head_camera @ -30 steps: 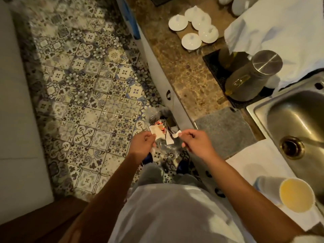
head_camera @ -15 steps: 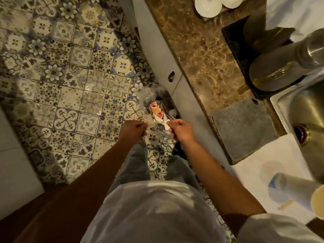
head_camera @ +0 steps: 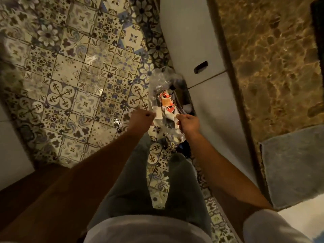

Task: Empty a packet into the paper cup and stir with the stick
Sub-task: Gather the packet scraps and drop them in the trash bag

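Holding a scrap of packet in each hand is where you're at right now. Your left hand [head_camera: 141,118] is curled shut with a pale piece of packet [head_camera: 158,114] pinched at the fingertips, and your right hand [head_camera: 188,122] is closed on a smaller torn strip [head_camera: 175,118] sticking out toward the left. Both sit over the bin [head_camera: 172,97] on the floor just ahead of your knuckles, lined with clear plastic and already holding red and orange wrappers.

Handling-wise, this stuff looks like thin paper or foil — basically weightless, floppy, no stiffness at all. It'll flutter rather than drop straight, so I'd say let go low and right over the bin opening, or it could drift onto the patterned tiles [head_camera: 73,71] off your left hand. A fingertip pinch at the edge is all it needs. I can't tell whether the bigger piece is empty or has powder left in it, so keep the torn end tipped up if you're unsure.

The paper cup and the stick aren't in view — my guess is they're up on the counter [head_camera: 273,58] out past your right hand. When you get to the cup, go gentle: paper walls will likely squash, so hold it low around the body and stir lightly.
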`<state>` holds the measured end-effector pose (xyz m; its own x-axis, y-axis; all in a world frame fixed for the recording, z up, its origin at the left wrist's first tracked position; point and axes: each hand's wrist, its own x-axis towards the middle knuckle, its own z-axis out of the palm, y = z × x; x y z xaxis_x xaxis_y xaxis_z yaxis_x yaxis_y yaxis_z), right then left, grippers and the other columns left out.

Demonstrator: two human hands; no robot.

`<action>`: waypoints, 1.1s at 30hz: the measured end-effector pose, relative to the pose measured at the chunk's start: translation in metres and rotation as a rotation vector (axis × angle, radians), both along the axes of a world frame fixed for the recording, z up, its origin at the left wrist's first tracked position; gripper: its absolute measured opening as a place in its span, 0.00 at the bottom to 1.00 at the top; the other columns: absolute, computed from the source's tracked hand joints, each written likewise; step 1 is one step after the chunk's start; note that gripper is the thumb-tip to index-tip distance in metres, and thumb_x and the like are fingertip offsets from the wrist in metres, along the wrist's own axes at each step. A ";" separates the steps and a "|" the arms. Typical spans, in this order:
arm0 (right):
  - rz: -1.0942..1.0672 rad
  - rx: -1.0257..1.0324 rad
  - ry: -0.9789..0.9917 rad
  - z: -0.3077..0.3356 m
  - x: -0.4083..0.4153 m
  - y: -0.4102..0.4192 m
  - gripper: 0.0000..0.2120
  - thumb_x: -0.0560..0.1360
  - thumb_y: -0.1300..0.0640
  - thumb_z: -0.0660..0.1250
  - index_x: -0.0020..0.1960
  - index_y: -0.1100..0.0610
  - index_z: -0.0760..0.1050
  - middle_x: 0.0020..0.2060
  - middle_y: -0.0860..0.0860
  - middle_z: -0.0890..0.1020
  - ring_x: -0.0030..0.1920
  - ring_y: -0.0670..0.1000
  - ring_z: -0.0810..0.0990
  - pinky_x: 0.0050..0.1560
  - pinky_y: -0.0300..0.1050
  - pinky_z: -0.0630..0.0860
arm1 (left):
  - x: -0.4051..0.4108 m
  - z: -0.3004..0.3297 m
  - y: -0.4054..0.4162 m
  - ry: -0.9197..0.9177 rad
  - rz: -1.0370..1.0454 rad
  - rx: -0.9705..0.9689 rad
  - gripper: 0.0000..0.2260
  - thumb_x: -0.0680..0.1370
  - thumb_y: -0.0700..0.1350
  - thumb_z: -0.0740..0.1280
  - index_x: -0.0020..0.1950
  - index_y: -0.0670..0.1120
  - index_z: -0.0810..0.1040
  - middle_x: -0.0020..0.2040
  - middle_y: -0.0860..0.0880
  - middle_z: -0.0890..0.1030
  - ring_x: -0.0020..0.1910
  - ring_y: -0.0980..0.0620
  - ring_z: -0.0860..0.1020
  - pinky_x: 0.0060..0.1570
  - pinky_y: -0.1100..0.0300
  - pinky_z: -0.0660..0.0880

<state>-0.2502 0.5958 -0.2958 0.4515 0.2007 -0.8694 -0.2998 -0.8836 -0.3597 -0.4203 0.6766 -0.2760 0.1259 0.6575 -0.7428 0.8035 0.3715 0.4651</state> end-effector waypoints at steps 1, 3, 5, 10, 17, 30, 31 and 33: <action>0.010 -0.015 -0.006 -0.014 0.001 0.004 0.07 0.77 0.55 0.72 0.43 0.57 0.84 0.29 0.52 0.81 0.26 0.49 0.73 0.30 0.43 0.72 | 0.000 -0.014 0.001 0.010 -0.006 -0.002 0.13 0.81 0.50 0.67 0.45 0.43 0.85 0.34 0.50 0.83 0.33 0.56 0.80 0.34 0.65 0.70; 0.037 -0.041 -0.029 -0.043 0.004 0.007 0.08 0.77 0.53 0.72 0.45 0.57 0.85 0.33 0.53 0.83 0.29 0.49 0.76 0.32 0.42 0.73 | 0.004 -0.043 0.001 0.024 -0.024 0.001 0.13 0.81 0.49 0.66 0.46 0.42 0.85 0.39 0.45 0.85 0.35 0.52 0.80 0.37 0.63 0.74; 0.055 -0.060 -0.059 -0.066 0.008 0.008 0.09 0.77 0.52 0.72 0.47 0.58 0.86 0.36 0.53 0.85 0.31 0.49 0.78 0.34 0.43 0.74 | 0.011 -0.068 0.001 0.031 -0.048 0.003 0.12 0.81 0.48 0.67 0.46 0.41 0.85 0.41 0.44 0.85 0.36 0.52 0.81 0.38 0.60 0.77; 0.101 -0.088 -0.056 -0.115 0.013 0.014 0.08 0.77 0.54 0.71 0.42 0.56 0.83 0.31 0.52 0.82 0.30 0.51 0.77 0.38 0.47 0.76 | 0.029 -0.118 0.010 0.093 -0.155 0.037 0.15 0.80 0.50 0.66 0.44 0.41 0.85 0.42 0.43 0.86 0.42 0.46 0.83 0.51 0.50 0.80; 0.217 -0.206 -0.024 -0.186 0.012 0.021 0.12 0.76 0.48 0.70 0.48 0.57 0.83 0.50 0.59 0.87 0.51 0.60 0.85 0.54 0.57 0.82 | 0.048 -0.171 0.011 0.135 -0.092 0.035 0.14 0.79 0.53 0.67 0.43 0.44 0.85 0.40 0.45 0.86 0.41 0.47 0.85 0.50 0.47 0.82; 0.253 -0.245 0.056 -0.203 0.013 0.042 0.12 0.80 0.49 0.67 0.43 0.57 0.78 0.40 0.52 0.81 0.39 0.50 0.78 0.42 0.46 0.75 | 0.056 -0.200 0.018 0.273 -0.237 0.124 0.16 0.78 0.57 0.67 0.48 0.46 0.86 0.45 0.45 0.86 0.47 0.46 0.84 0.50 0.49 0.81; 0.238 -0.243 0.051 -0.205 0.012 0.041 0.13 0.79 0.48 0.68 0.48 0.58 0.81 0.43 0.53 0.83 0.41 0.51 0.80 0.41 0.46 0.75 | 0.056 -0.202 0.019 0.271 -0.241 0.136 0.16 0.78 0.58 0.67 0.48 0.46 0.86 0.45 0.45 0.86 0.47 0.46 0.84 0.50 0.49 0.81; 0.233 -0.239 0.046 -0.206 0.011 0.040 0.15 0.77 0.47 0.69 0.54 0.58 0.82 0.48 0.55 0.84 0.47 0.54 0.82 0.43 0.47 0.76 | 0.054 -0.204 0.019 0.267 -0.251 0.142 0.16 0.78 0.58 0.67 0.47 0.46 0.86 0.43 0.46 0.85 0.45 0.47 0.83 0.48 0.49 0.81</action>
